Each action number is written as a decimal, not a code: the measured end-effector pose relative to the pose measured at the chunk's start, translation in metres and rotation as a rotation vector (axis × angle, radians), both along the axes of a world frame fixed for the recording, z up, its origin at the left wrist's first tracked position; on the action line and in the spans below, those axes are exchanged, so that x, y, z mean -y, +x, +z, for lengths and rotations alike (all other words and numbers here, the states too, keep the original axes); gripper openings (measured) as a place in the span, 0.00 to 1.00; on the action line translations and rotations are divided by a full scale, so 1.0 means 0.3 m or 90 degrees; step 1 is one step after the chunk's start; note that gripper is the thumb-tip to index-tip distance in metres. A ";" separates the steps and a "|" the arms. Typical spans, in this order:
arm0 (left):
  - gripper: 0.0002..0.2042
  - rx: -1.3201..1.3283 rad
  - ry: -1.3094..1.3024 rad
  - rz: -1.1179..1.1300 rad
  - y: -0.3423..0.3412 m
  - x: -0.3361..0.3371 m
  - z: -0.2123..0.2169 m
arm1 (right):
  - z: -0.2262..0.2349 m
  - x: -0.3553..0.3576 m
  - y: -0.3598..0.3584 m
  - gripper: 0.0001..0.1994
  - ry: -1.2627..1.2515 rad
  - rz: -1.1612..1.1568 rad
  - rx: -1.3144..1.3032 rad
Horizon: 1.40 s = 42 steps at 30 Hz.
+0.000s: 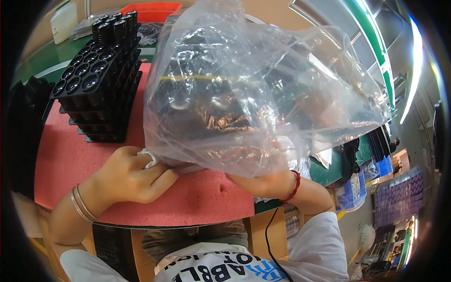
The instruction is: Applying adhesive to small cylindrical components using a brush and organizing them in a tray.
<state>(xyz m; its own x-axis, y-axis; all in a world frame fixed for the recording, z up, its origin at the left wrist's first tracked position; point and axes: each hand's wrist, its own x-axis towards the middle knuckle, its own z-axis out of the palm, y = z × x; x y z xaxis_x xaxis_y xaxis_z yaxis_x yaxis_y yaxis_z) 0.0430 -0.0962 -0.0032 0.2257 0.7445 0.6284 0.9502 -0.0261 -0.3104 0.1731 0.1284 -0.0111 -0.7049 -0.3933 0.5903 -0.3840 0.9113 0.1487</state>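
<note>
A large clear plastic bag (263, 94) bulges up over the middle of the table. Something dark with shiny, coppery glints and a thin yellow line shows through it; its kind cannot be made out. Curled at the bag's lower left edge, my left hand (136, 176) grips the plastic, with a white wrap around one finger. My right hand (265, 183) is at the bag's lower right side, its fingers covered by the plastic, so I cannot see whether they grip. To the left of the bag stands a stack of black trays (101, 94), with round, glossy black parts in the pockets.
A pink foam mat (188, 202) covers the near part of the green table. At the back are a white bottle (64, 23) and a red-orange bin (150, 10). Dark items (28, 127) line the left edge. Blue bins (350, 192) stand beyond the table's right side.
</note>
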 end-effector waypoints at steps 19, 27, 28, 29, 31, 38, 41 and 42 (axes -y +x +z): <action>0.08 0.043 0.061 -0.038 -0.004 0.000 0.021 | 0.086 0.014 -0.015 0.10 0.071 0.078 -0.147; 0.09 0.054 0.103 -0.043 -0.008 -0.002 0.014 | 0.060 0.029 -0.004 0.08 0.098 0.001 -0.111; 0.09 0.059 0.093 -0.049 -0.009 -0.002 0.018 | 0.038 0.025 -0.007 0.08 0.099 0.000 -0.111; 0.09 0.059 0.093 -0.047 -0.009 -0.002 0.018 | 0.007 0.021 -0.021 0.07 0.051 0.008 -0.125; 0.09 0.063 0.085 -0.050 -0.008 -0.002 0.018 | 0.003 0.015 -0.024 0.07 0.002 0.018 -0.139; 0.09 0.061 0.096 -0.045 -0.010 -0.003 0.017 | 0.028 0.014 -0.027 0.07 0.088 0.051 -0.139; 0.09 0.056 0.100 -0.044 -0.011 -0.002 0.019 | 0.028 0.016 -0.025 0.07 0.094 0.041 -0.132; 0.09 0.055 0.101 -0.047 -0.013 -0.004 0.017 | 0.029 0.017 -0.022 0.07 0.103 0.038 -0.135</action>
